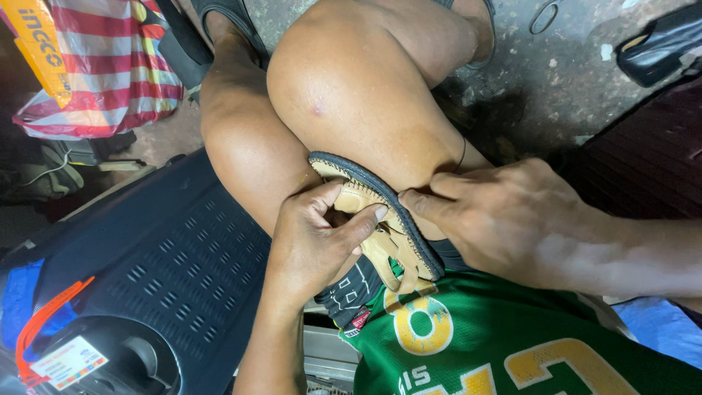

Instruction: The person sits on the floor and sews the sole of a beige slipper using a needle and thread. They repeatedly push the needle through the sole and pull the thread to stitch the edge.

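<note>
Gripping a tan sandal [365,201] braced against your knees [344,95], your left hand [311,245] pinches its upper between thumb and fingers, while your right hand [504,216] presses fingertips on the dark sole edge [380,192]. Upper and sole look joined along the visible stretch; the lower part stays hidden. Left lies a dark plastic case [168,271]; right, a black shoe [658,44].

striped bag [110,73], dark perforated case [175,271] (orange tag), black shoe [658,47]
</note>
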